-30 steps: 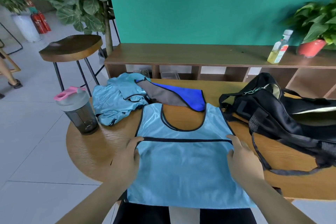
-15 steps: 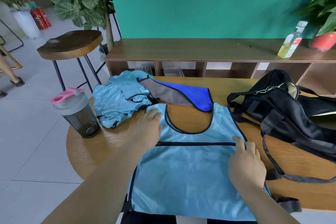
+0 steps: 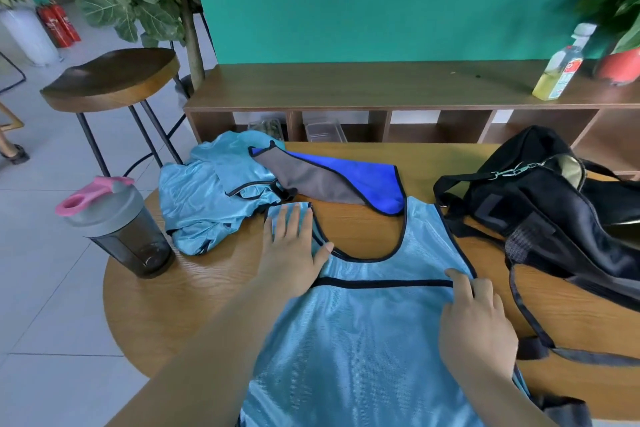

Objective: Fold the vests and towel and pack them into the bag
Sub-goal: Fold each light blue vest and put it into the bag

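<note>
A light blue vest [image 3: 374, 333] with black trim lies spread flat on the round wooden table [image 3: 187, 291], its lower part folded up to a black seam. My left hand [image 3: 294, 250] presses flat on the vest's left shoulder strap, fingers straight. My right hand [image 3: 474, 319] rests on the vest's right edge at the seam, fingertips on the cloth. A second light blue vest [image 3: 211, 198] lies crumpled at the back left. Partly on it lies the blue and grey towel [image 3: 332, 180]. The black bag [image 3: 554, 215] sits open on the right.
A dark shaker bottle [image 3: 121, 225] with a grey and pink lid stands at the table's left edge. A bag strap [image 3: 530, 322] trails across the table by my right hand. Behind are a low wooden shelf [image 3: 381, 87], a stool [image 3: 114, 80] and a yellow-liquid bottle [image 3: 561, 66].
My left hand has moved from the vest's left side at the seam up onto the left shoulder strap. My right hand has stayed at the right edge. The view shifted slightly left.
</note>
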Tool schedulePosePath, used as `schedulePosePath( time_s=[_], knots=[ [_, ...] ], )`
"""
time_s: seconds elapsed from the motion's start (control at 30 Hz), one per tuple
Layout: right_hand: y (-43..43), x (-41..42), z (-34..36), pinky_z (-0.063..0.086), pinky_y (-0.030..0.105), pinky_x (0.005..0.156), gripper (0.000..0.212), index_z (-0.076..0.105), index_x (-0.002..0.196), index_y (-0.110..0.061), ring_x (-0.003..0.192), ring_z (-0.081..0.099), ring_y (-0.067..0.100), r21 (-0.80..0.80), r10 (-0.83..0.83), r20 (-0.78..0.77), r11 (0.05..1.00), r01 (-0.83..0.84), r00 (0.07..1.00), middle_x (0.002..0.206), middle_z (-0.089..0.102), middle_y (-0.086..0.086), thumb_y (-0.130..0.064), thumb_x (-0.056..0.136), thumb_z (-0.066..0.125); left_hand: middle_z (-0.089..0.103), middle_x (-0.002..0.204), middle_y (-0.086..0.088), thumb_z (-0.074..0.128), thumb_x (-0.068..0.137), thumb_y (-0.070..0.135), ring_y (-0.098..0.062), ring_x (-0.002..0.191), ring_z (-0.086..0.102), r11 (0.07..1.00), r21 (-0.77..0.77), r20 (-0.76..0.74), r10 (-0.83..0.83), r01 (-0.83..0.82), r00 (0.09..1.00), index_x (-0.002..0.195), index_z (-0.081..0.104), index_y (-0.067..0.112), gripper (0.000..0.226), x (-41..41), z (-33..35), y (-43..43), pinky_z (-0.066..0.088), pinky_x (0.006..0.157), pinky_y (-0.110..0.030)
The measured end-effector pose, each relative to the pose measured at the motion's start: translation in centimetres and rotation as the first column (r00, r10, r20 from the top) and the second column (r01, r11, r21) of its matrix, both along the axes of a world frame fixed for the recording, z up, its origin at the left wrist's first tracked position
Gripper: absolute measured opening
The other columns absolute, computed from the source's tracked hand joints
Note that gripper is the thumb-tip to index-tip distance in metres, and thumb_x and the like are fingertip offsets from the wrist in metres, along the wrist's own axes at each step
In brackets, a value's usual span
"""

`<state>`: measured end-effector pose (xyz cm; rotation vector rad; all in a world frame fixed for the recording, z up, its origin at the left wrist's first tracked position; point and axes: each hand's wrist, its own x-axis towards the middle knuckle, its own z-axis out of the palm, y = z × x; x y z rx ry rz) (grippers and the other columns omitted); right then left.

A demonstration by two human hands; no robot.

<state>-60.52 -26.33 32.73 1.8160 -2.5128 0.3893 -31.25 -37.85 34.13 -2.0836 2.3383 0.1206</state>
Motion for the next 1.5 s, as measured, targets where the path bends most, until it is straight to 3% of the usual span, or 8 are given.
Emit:
schedulePosePath(
  time_s=[0.23, 0.4, 0.63, 0.87, 1.03, 1.23, 1.4, 1.5],
  knots=[
    [-0.1, 0.1, 0.3, 0.045, 0.033, 0.054, 0.057, 0.052, 0.144, -0.023, 0.086, 0.051, 0.023, -0.018, -0.010, -0.004, 1.000, 0.010, 1.000, 0.117, 0.052, 0.006, -0.010, 0.089, 0.064, -0.022, 0.173, -0.008, 0.004, 0.102, 0.071, -0.030, 0.160, -0.021, 0.995, 0.102, -0.040, 0.000, 0.004, 0.999, 0.167, -0.012, 0.023, 0.082, -2.4, -0.7, -0.8, -0.009, 0.129, -0.052],
    [-0.1, 0.3, 0.3, 0.050, 0.035, 0.056, 0.061, 0.053, 0.143, -0.021, 0.087, 0.054, 0.025, -0.011, -0.001, -0.011, 1.000, 0.001, 1.000, 0.117, 0.053, 0.007, -0.009, 0.086, 0.069, 0.005, 0.175, -0.013, 0.016, 0.108, 0.060, -0.034, 0.161, -0.003, 0.991, -0.082, -0.163, 0.088, -0.103, 0.983, 0.167, 0.015, 0.020, 0.071, -4.9, 0.8, -0.5, 0.001, 0.130, -0.053],
    [-0.2, 0.2, 0.0, 0.049, 0.035, 0.056, 0.062, 0.057, 0.140, -0.020, 0.086, 0.056, 0.027, -0.014, 0.017, -0.018, 1.000, -0.018, 1.000, 0.116, 0.055, 0.009, -0.009, 0.082, 0.075, 0.016, 0.174, -0.006, 0.042, 0.111, 0.032, -0.026, 0.162, 0.009, 0.856, -0.216, -0.173, -0.507, 0.470, 0.844, 0.161, 0.034, 0.012, 0.055, -13.8, 1.4, 0.2, 0.012, 0.131, -0.045],
    [-0.5, 0.0, -0.5, 0.046, 0.034, 0.055, 0.053, 0.061, 0.131, -0.017, 0.081, 0.056, 0.026, -0.037, 0.017, -0.054, 0.999, -0.019, 0.998, 0.107, 0.055, 0.008, -0.008, 0.080, 0.073, -0.008, 0.176, -0.004, 0.019, 0.110, 0.057, -0.030, 0.161, -0.011, 0.896, 0.136, 0.034, -0.431, 0.423, 0.902, 0.168, 0.003, 0.015, 0.073, -21.5, 0.9, -3.3, 0.003, 0.130, -0.052],
    [-0.7, -0.1, -0.5, 0.050, 0.037, 0.059, 0.052, 0.060, 0.131, -0.018, 0.082, 0.056, 0.027, -0.047, 0.006, -0.021, 0.999, -0.007, 1.000, 0.106, 0.056, 0.008, -0.008, 0.081, 0.071, -0.014, 0.175, 0.007, 0.017, 0.109, 0.061, -0.026, 0.160, -0.020, 0.885, 0.133, -0.019, -0.447, 0.445, 0.894, 0.168, -0.004, 0.026, 0.072, -21.3, 0.8, -3.6, -0.001, 0.130, -0.054],
    [-0.3, 0.0, 0.6, 0.053, 0.032, 0.074, 0.062, 0.043, 0.147, -0.024, 0.099, 0.055, 0.021, 0.011, 0.002, 0.019, 1.000, -0.003, 1.000, 0.128, 0.051, 0.004, -0.014, 0.090, 0.065, 0.037, 0.165, 0.005, 0.047, 0.108, 0.034, -0.023, 0.152, 0.032, 0.894, -0.215, -0.274, -0.442, 0.394, 0.854, 0.155, 0.044, 0.020, 0.049, -15.0, 0.6, -0.8, 0.032, 0.122, -0.045],
    [0.2, 0.4, 1.5, 0.051, 0.031, 0.073, 0.059, 0.035, 0.149, -0.024, 0.099, 0.052, 0.020, 0.030, -0.006, 0.004, 1.000, 0.006, 1.000, 0.128, 0.047, 0.003, -0.017, 0.095, 0.058, 0.057, 0.124, 0.005, 0.061, 0.099, 0.031, -0.022, 0.107, 0.056, 0.836, -0.376, -0.192, -0.492, 0.399, 0.849, 0.129, 0.065, 0.020, 0.032, -8.1, 0.8, 3.7, 0.052, 0.091, -0.043],
    [0.1, 0.2, 1.5, 0.051, 0.031, 0.071, 0.063, 0.034, 0.150, -0.023, 0.098, 0.052, 0.021, 0.034, -0.009, 0.007, 0.999, 0.008, 1.000, 0.127, 0.047, 0.004, -0.015, 0.094, 0.060, 0.055, 0.112, 0.004, 0.059, 0.098, 0.044, -0.022, 0.101, 0.056, 0.873, -0.359, -0.127, -0.395, 0.329, 0.910, 0.124, 0.066, 0.022, 0.034, -4.8, 1.5, 6.1, 0.051, 0.085, -0.040]
  ],
)
